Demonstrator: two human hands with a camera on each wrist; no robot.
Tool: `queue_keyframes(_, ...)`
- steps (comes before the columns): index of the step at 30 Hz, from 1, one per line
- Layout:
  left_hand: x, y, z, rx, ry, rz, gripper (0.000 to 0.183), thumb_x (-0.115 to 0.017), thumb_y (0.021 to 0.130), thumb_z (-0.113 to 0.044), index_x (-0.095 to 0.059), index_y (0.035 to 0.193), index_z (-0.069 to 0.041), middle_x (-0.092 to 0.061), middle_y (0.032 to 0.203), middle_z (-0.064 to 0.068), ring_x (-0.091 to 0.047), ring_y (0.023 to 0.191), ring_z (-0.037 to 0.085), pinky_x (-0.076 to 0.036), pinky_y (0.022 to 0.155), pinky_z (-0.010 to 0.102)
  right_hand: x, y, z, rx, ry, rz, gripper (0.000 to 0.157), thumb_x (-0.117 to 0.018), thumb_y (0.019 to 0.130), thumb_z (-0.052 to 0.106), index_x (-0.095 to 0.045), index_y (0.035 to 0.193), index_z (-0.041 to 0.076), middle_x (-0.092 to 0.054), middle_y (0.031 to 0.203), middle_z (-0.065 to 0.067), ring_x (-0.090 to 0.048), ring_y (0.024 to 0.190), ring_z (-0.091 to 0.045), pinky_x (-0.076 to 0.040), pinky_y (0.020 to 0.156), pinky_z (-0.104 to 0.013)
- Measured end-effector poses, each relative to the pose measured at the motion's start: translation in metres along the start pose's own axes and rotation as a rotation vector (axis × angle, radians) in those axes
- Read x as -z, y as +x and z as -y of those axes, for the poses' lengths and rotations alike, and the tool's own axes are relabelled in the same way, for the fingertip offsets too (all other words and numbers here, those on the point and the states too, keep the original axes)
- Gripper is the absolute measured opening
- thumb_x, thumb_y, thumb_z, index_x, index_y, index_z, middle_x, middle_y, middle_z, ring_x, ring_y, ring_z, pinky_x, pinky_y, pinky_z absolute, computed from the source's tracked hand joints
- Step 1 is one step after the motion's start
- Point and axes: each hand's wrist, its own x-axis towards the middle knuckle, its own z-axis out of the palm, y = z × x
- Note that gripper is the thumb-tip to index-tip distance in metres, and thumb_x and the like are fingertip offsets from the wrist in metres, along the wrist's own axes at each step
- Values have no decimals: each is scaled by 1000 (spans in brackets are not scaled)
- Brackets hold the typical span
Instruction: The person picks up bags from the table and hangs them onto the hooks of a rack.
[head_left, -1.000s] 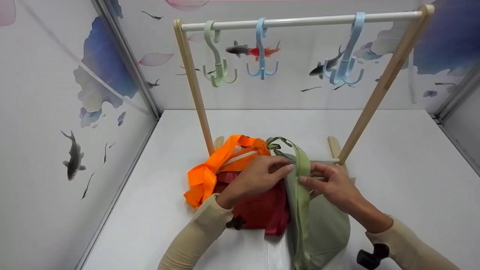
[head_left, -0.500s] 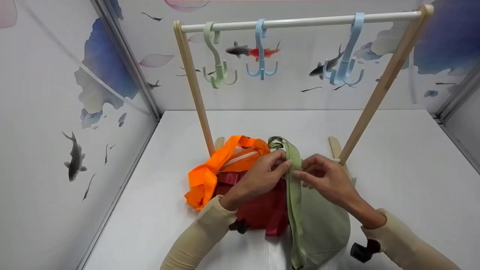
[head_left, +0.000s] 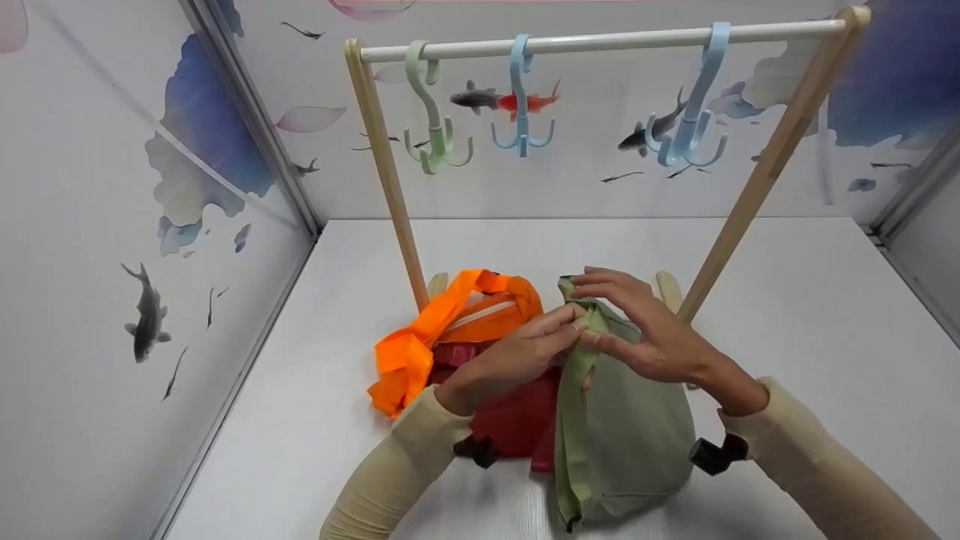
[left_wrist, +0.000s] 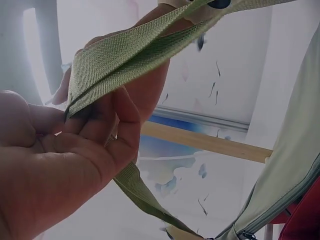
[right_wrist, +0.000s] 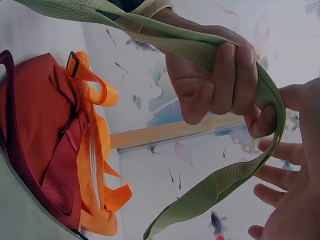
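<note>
A grey-green bag stands on the table with its green webbing strap raised along its left side. My left hand grips the strap near its upper end, fingers curled round it, as the right wrist view also shows. My right hand is just across the strap, its fingers extended and spread and its thumb right at the webbing. In the left wrist view the doubled strap crosses in front of the right hand. Left of the green bag lies a red bag, partly hidden by my left arm.
An orange bag with loose straps lies behind and left of the red one. Over the bags stands a rack with wooden legs and a white rail. A green hook, a blue hook and another blue hook hang there.
My right hand has lifted and straightened its fingers after being curled by the strap. The strap's upper loop has been drawn in, and the green bag has shifted slightly left.
</note>
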Motion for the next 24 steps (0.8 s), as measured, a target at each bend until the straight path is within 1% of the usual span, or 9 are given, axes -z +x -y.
queue_keyframes(3, 0, -1, -3, 3, 4, 9, 20, -38, 108, -26, -43, 116, -9, -53, 90, 8, -59, 75, 21, -53, 77, 28, 4, 5, -3, 35, -17, 75, 34, -66, 91, 17, -62, 125, 16, -52, 143, -7, -33, 143, -29, -17, 112, -65)
queue_keyframes(5, 1, -2, -5, 1, 7, 17, 20, -38, 108, -25, -44, 116, -8, -52, 88, 8, -57, 74, 21, -52, 74, 27, 8, 8, -5, 75, -24, 99, 23, -67, 90, 17, -62, 113, 17, -58, 136, -6, -38, 140, -30, -18, 112, -62)
queue_keyframes(8, 1, -4, -7, 2, 47, 34, 19, -41, 107, -22, -46, 117, -7, -52, 88, 5, -54, 79, 18, -49, 75, 26, 16, 11, -5, 133, -24, 113, 19, -73, 86, 15, -59, 99, 16, -64, 122, -1, -52, 126, -28, -33, 107, -49)
queue_keyframes(10, 1, -6, -8, 10, 67, 56, 19, -44, 106, -19, -47, 121, -8, -56, 91, 2, -54, 84, 17, -48, 78, 26, 22, 10, -3, 152, -31, 131, 22, -77, 84, 16, -58, 94, 15, -66, 109, 3, -59, 109, -19, -44, 93, -38)
queue_keyframes(11, 2, -7, -9, 15, 78, 66, 20, -45, 106, -18, -47, 123, -8, -58, 94, 1, -54, 87, 16, -47, 79, 26, 25, 10, -2, 162, -41, 135, 24, -79, 83, 17, -58, 93, 15, -65, 101, 5, -59, 96, -13, -45, 86, -33)
queue_keyframes(13, 3, -9, -11, 18, 100, 85, 23, -48, 104, -14, -47, 127, -8, -61, 96, -1, -54, 90, 15, -47, 82, 26, 32, 8, -1, 176, -70, 138, 26, -81, 82, 24, -58, 91, 16, -60, 85, 9, -52, 75, -3, -40, 72, -27)
queue_keyframes(16, 5, -10, -14, 11, 110, 112, 30, -51, 103, -11, -45, 132, -6, -64, 95, 1, -55, 85, 16, -48, 82, 28, 40, 8, 0, 214, -80, 117, 29, -82, 81, 26, -56, 86, 15, -48, 67, 7, -37, 59, 2, -33, 59, -22)
queue_keyframes(20, 7, -11, -17, 9, 139, 113, 35, -55, 101, -9, -45, 134, -5, -61, 86, 0, -51, 76, 15, -46, 76, 27, 51, 7, 1, 240, -31, 105, 32, -84, 78, 15, -52, 81, 12, -40, 59, 4, -32, 54, 4, -31, 46, -16)
queue_keyframes(24, 10, -12, -21, 23, 172, 95, 38, -59, 98, -7, -47, 135, -5, -65, 90, 2, -52, 76, 14, -45, 73, 25, 62, 3, 2, 220, -28, 107, 31, -83, 75, 5, -53, 81, 12, -43, 59, 5, -34, 54, 4, -31, 45, -15)
